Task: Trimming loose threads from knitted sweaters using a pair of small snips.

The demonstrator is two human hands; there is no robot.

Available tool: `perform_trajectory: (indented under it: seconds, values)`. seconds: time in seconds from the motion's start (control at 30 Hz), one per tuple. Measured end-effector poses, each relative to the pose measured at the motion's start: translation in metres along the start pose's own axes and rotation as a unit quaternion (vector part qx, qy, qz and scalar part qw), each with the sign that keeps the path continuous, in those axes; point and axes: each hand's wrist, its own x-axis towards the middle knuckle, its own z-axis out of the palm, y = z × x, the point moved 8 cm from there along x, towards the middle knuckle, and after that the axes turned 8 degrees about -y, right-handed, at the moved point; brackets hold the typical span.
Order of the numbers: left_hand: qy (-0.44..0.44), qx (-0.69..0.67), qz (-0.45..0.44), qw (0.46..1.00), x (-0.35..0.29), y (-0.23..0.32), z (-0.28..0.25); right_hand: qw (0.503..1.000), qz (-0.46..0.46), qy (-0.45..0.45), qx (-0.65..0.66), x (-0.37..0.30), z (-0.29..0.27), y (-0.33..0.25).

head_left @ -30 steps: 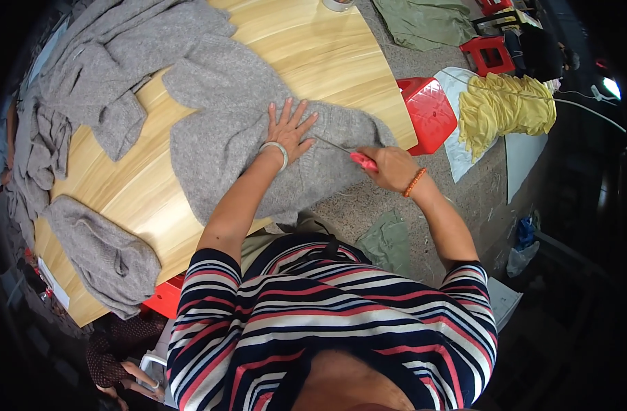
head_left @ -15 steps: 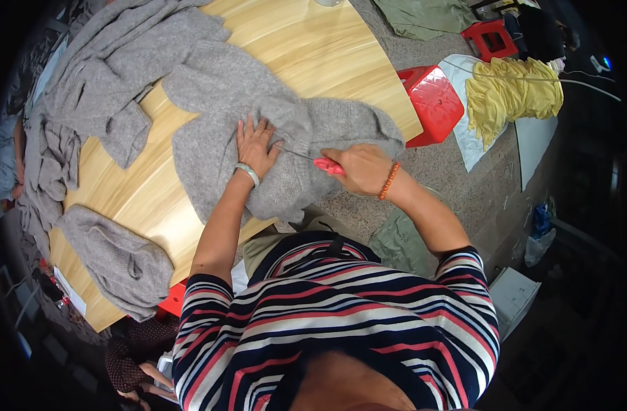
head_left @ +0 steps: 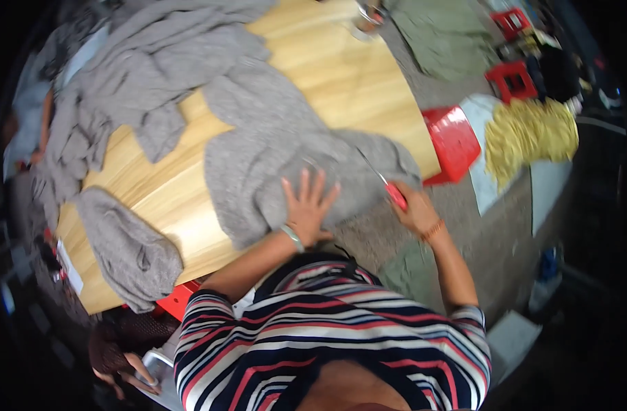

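A grey knit sweater (head_left: 248, 175) lies spread over the near right part of the wooden table (head_left: 183, 205), its edge at the table's rim. My left hand (head_left: 309, 207) rests on its near part, fingers spread and holding nothing. To the right, my right hand (head_left: 418, 214) is closed round the red handle of a tool with a thin metal shaft (head_left: 396, 196). The shaft points up and left over the sweater's right part. Motion blur hides the shape of its tip.
More grey knitwear (head_left: 149, 61) is heaped at the far left, and a folded grey knit piece (head_left: 125, 243) lies near left. A glass (head_left: 367, 24) stands at the far edge. Beyond the table's right end are a red stool (head_left: 452, 142) and a yellow fabric bundle (head_left: 532, 140). A co-worker (head_left: 125, 342) is at lower left.
My left hand has slid toward me over the sweater, fingers spreading wider. My right hand has drawn the red-handled tool away to the right. The whole view has shifted.
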Motion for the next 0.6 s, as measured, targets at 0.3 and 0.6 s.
perform_trajectory:
  seconds: [0.3,0.6]
  values:
    - [0.030,-0.092,0.002,0.995,0.051,-0.091,0.043,1.000,0.013,-0.005,-0.027,-0.012,0.019,-0.002]
    - [0.529,-0.201,-0.011,0.824,-0.109,-0.241,-0.297,0.997,-0.029,0.059,0.029,0.029,0.000,-0.050]
